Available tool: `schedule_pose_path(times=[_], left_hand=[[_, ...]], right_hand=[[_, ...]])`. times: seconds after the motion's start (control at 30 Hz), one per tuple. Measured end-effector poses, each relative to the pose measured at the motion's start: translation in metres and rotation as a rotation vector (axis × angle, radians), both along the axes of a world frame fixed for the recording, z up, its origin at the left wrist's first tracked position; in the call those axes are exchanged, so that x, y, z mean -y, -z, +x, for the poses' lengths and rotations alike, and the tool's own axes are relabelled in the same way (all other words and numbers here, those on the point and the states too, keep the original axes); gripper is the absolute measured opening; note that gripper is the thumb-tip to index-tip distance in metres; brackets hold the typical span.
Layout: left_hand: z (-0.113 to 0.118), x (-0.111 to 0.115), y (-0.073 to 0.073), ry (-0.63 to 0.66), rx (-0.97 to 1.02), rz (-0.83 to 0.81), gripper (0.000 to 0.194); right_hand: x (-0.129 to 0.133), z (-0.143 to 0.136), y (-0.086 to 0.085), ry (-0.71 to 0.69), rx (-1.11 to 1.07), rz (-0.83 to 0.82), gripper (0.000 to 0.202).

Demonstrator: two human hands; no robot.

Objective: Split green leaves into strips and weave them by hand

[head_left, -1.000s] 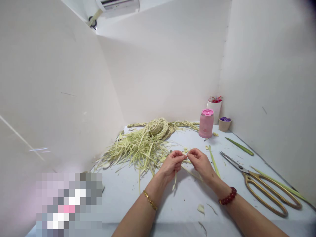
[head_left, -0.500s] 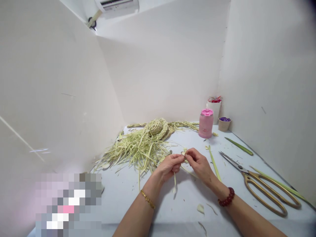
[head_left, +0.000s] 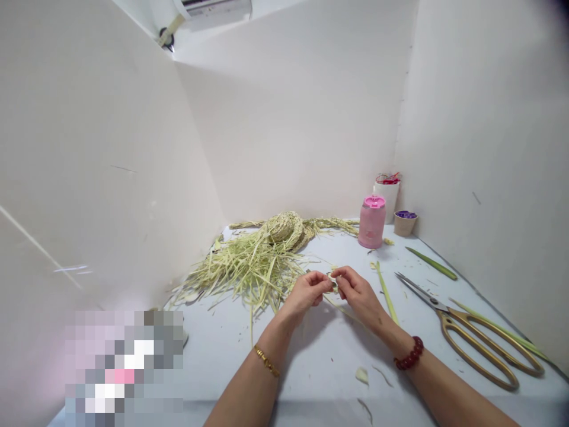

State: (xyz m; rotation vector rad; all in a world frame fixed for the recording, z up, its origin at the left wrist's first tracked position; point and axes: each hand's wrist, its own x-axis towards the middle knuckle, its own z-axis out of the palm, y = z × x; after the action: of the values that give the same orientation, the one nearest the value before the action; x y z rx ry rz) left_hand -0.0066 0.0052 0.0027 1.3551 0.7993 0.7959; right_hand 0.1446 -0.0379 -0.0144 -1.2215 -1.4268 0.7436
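My left hand, with a gold bracelet at the wrist, is closed in a pinch over the middle of the table. Close beside it, my right hand, wearing dark red beads, also pinches, and the fingertips of both nearly meet. What lies between the fingertips is too small to make out. Left of my hands spreads a heap of pale green straw strips, with a coiled straw braid at its back. A green stalk lies just beyond my right hand.
Large gold-handled scissors lie at the right near a green leaf piece. A pink lidded container, a white cup and a small cup with purple items stand at the back right. Scraps lie in front.
The strip that hung below my left hand is no longer visible there. My left hand's fingers have shifted slightly, and the fingertips of both hands remain close together.
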Motion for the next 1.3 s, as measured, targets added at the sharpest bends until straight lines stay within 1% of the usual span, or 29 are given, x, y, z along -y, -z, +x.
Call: schedule_pose_path(times=[0.07, 0.17, 0.3, 0.43, 0.57, 0.73, 0.83, 0.97, 1.03, 1.13, 1.3], left_hand=[[0.0, 0.0013, -0.0016, 0.0, 0.045, 0.011, 0.035], [-0.0008, 0.0024, -0.0027, 0.049, 0.056, 0.013, 0.034], [-0.0012, 0.0032, -0.0037, 0.051, 0.026, 0.016, 0.032], [0.0009, 0.0054, -0.0079, 0.054, 0.017, -0.014, 0.027], [0.0052, 0.0073, -0.0096, -0.004, -0.037, -0.05, 0.022], [0.0068, 0.0049, -0.0043, -0.098, -0.071, -0.003, 0.021], [0.0049, 0.0032, -0.0032, -0.13, -0.065, -0.008, 0.023], [0.0028, 0.0025, -0.0049, -0.141, -0.049, -0.028, 0.026], [0.0027, 0.0021, -0.0056, -0.146, -0.046, -0.034, 0.026], [0.003, 0.0012, -0.0056, -0.144, -0.023, -0.03, 0.026], [0.0028, 0.001, -0.0046, -0.132, -0.002, 0.012, 0.027]], right_hand=[[-0.0006, 0.0015, -0.0002, -0.013, 0.018, -0.032, 0.027], [-0.0006, 0.0016, -0.0009, -0.044, 0.054, -0.044, 0.032], [-0.0003, 0.0, -0.0015, -0.031, 0.074, -0.022, 0.018], [-0.0006, -0.0006, 0.0008, 0.022, 0.072, 0.013, 0.02], [0.0005, -0.0012, 0.0024, 0.065, 0.062, 0.042, 0.019], [0.0038, -0.0025, -0.0018, 0.035, 0.097, 0.092, 0.017], [0.0054, -0.0034, -0.0054, 0.016, 0.129, 0.113, 0.017], [0.0057, -0.003, -0.0068, 0.016, 0.164, 0.129, 0.02], [0.0043, -0.0019, -0.0054, 0.027, 0.141, 0.094, 0.02], [0.0006, -0.0001, -0.0017, 0.04, 0.038, 0.019, 0.021], [-0.0034, -0.0027, 0.0021, -0.066, -0.158, -0.143, 0.024]])
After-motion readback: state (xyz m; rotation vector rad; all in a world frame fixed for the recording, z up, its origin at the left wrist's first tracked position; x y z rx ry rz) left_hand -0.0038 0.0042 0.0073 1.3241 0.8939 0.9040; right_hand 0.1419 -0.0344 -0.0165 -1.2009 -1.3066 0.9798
